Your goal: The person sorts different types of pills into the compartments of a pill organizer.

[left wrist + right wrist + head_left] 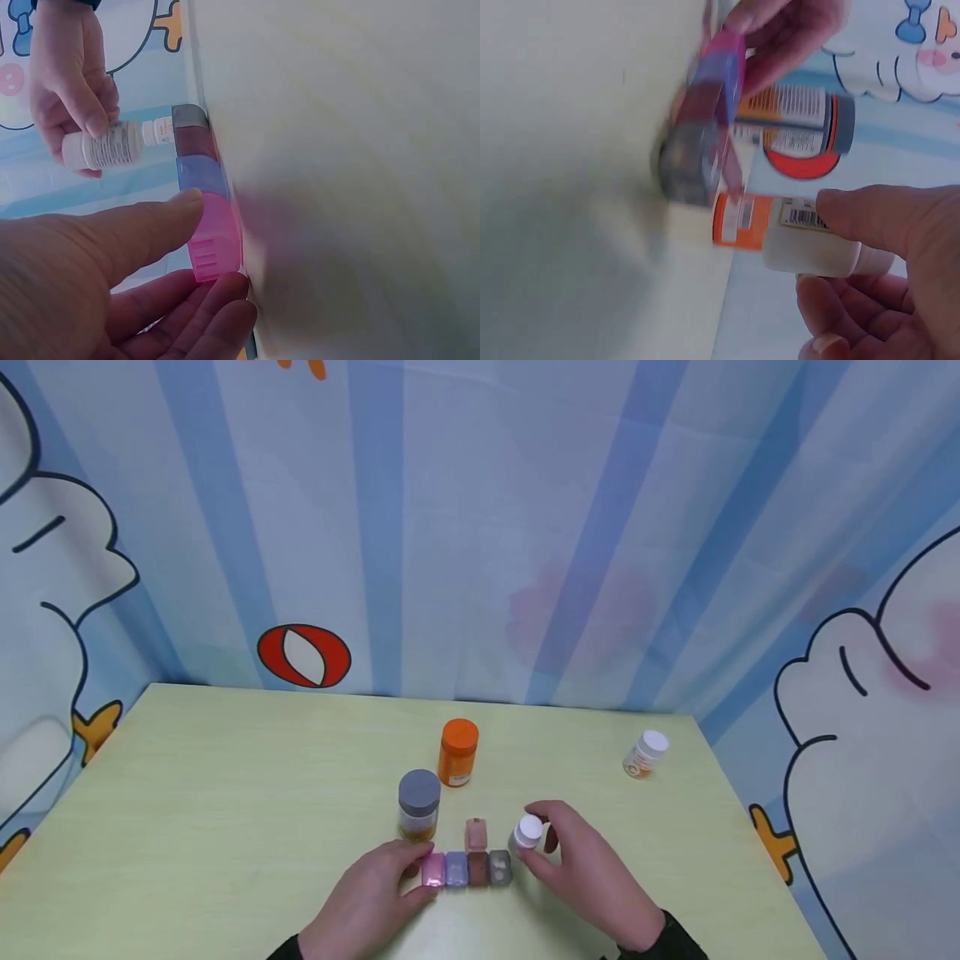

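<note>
Pinching white bottle apart from pillbox, right hand; left hand pinching its pink edge.

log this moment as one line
left grip: pill box | right grip: white bottle | brown lid: open | orange bottle: standing

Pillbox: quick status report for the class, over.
Left hand holding pillbox by pink end. Right hand gripping white bottle near grey end. Brown lid open, nothing over its compartment.
</note>
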